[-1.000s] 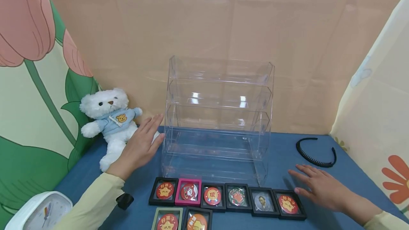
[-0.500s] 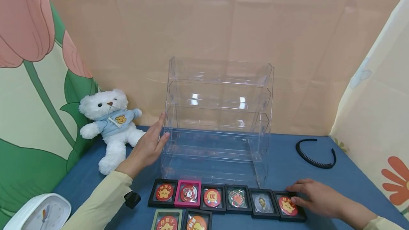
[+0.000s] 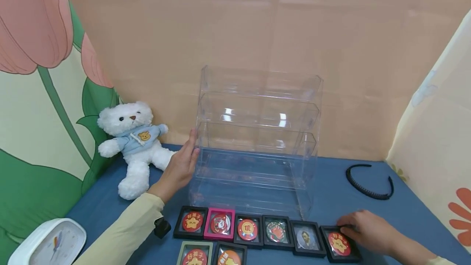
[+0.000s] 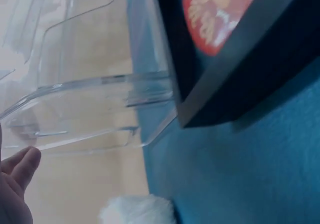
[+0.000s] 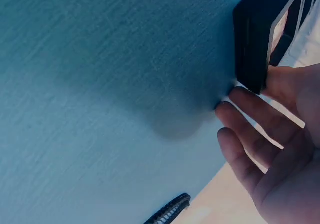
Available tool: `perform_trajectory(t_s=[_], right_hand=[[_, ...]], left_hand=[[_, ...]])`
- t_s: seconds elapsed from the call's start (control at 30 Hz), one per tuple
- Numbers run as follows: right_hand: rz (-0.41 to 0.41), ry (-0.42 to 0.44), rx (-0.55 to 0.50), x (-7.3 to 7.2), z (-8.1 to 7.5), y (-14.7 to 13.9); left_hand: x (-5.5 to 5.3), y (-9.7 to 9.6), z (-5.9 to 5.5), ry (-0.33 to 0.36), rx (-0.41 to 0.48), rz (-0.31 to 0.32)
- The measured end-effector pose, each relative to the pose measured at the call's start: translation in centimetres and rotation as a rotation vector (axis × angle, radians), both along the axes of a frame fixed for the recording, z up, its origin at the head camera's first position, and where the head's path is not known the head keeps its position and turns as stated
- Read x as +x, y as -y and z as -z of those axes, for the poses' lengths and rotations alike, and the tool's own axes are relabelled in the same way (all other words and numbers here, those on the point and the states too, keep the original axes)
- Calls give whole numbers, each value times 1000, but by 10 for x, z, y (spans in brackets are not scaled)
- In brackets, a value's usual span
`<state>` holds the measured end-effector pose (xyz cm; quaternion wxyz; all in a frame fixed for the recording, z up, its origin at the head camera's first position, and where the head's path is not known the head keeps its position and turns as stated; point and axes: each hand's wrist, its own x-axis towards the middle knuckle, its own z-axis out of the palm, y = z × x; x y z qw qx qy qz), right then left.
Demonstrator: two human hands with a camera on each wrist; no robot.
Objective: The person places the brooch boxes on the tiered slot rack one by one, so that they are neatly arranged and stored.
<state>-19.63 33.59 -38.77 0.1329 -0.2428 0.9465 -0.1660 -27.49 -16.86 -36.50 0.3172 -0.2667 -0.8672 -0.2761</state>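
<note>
A clear, tiered acrylic display rack (image 3: 257, 134) stands upright in the middle of the table. My left hand (image 3: 179, 169) rests with straight fingers against its left side; in the left wrist view the fingertips (image 4: 27, 164) touch a clear edge. At the right end of a row of framed badges, my right hand (image 3: 368, 230) pinches the upper right corner of a black-framed red badge (image 3: 339, 243). In the right wrist view the thumb is at that frame's (image 5: 252, 44) corner, and the other fingers are loosely bent beside it. Part of the frame's edge is hidden by the fingers.
Other framed badges lie in front of the rack, including a pink one (image 3: 219, 225) and a green one (image 3: 195, 253). A white teddy bear (image 3: 134, 146) sits at the left, a white container (image 3: 48, 242) front left, a black headband (image 3: 369, 183) at the right.
My right hand has come down to the rightmost framed badge and now pinches it. The left hand has moved right onto the rack's side. The head view has shifted slightly.
</note>
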Motion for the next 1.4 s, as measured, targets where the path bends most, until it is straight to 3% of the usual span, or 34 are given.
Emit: perform_trajectory(t_s=[0.17,0.3,0.43,0.57,0.7,0.83,1.0,1.4], right_hand=[[23,93,-173,5,-8,-15],[43,93,-282,9,-23,-21],[-7,-12,-348,11,-45,-17],[-87,-220,-407,10,-70,0],[-120,-398,-445,3,-96,36],[-83,-473,-422,-9,-119,75],[-64,-544,-429,-29,-134,114],[-8,-633,-490,-67,-144,176]], left_hand=[[-3,-6,5,-103,44,4],[-2,-8,7,-142,75,1],[-3,-8,12,-185,87,0],[-4,-8,13,-225,80,9],[-4,-7,13,-230,70,12],[-4,-6,13,-225,59,9],[-4,-5,13,-219,47,11],[-3,-4,12,-241,43,19]])
